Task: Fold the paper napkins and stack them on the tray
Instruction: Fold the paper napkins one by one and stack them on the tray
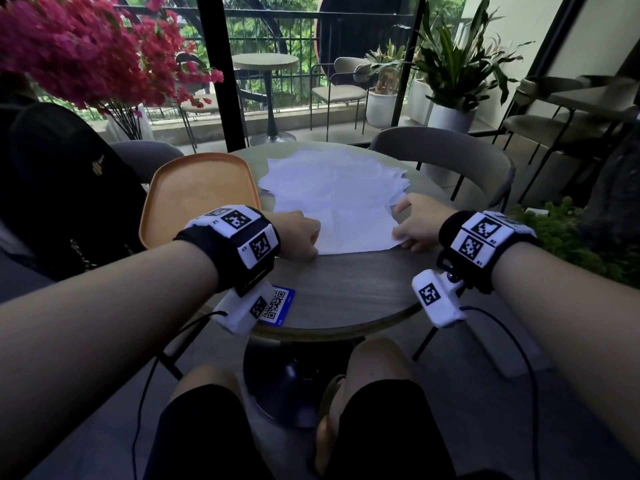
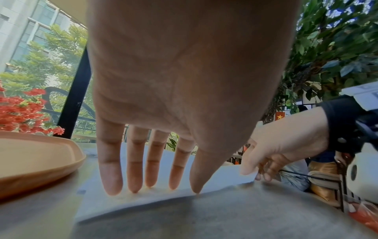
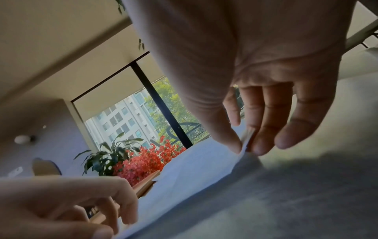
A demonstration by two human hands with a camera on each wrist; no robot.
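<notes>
A loose pile of white paper napkins [image 1: 332, 181] lies unfolded on the round table. The top napkin [image 1: 349, 223] reaches nearest me. An orange tray [image 1: 197, 192] with nothing on it sits to the left of the pile, its rim [image 2: 40, 161] beside my left hand. My left hand [image 1: 298, 237] stands on the napkin's near-left corner, straight fingers [image 2: 135, 177] pointing down, tips pressing the paper [image 2: 163, 200]. My right hand [image 1: 412, 226] pinches the near-right corner [image 3: 244, 145] between thumb and fingers, lifting it slightly off the table.
The grey wooden table [image 1: 346, 289] has bare surface between the napkins and me, with a blue QR sticker [image 1: 280, 304] at its near-left edge. A grey chair [image 1: 443, 150] stands across. A black bag [image 1: 62, 188] fills the seat at left, under red flowers [image 1: 86, 46].
</notes>
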